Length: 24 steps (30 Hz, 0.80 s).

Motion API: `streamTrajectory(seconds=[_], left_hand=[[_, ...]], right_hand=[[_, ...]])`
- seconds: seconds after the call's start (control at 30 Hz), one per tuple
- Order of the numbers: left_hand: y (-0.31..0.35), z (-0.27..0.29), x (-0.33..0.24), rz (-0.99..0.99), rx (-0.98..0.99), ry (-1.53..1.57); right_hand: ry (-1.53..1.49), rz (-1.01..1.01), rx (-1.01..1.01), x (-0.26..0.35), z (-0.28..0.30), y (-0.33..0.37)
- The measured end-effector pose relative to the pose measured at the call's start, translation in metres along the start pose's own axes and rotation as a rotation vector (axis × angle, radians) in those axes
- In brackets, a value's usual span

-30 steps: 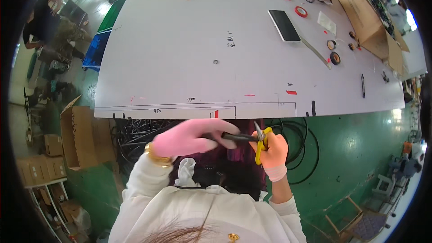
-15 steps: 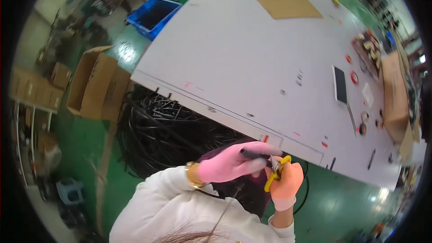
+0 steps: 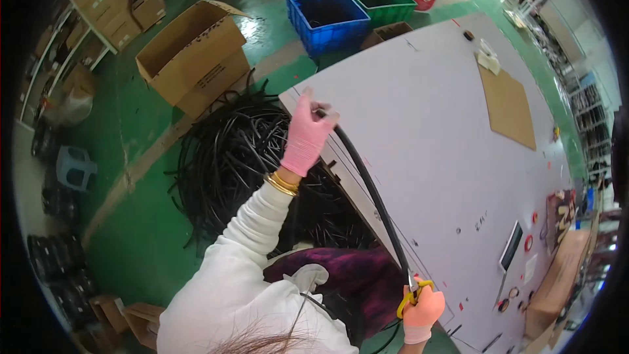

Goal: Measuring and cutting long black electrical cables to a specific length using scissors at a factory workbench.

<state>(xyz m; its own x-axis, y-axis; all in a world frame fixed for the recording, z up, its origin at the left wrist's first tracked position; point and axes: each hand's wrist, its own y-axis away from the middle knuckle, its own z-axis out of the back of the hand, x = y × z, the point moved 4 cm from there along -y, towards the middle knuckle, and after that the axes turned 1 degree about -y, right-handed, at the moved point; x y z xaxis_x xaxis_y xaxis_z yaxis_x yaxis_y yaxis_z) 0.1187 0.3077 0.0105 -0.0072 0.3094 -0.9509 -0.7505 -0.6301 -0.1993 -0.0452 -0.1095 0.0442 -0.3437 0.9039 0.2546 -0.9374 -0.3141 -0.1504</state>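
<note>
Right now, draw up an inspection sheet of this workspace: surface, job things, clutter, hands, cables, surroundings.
Surface: white table, lines drawn near its edge.
Job things: black tube, bowed between the hands; yellow-handled cutters at its lower end, blade contact unclear.
Clutter: brown board, tablet, tape rolls.
Hands: left hand grips the tube's upper end; right hand holds the cutters.
Cables: nothing seen for certain; black pile could be tubing.
Surroundings: open carton, blue crate, green crate.
</note>
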Motion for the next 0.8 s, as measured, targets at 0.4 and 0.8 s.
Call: streamTrajectory(seconds=[0.4,0.8], left_hand=[[-0.002,-0.02,-0.005,-0.709,0.365,-0.434],[-0.029,0.002,0.018,-0.683,0.333,-0.448]], right_hand=[[0.066,0.119,0.165,0.013,-0.012,-0.052],[0.071,0.261,0.2,0.04,-0.019,-0.092]])
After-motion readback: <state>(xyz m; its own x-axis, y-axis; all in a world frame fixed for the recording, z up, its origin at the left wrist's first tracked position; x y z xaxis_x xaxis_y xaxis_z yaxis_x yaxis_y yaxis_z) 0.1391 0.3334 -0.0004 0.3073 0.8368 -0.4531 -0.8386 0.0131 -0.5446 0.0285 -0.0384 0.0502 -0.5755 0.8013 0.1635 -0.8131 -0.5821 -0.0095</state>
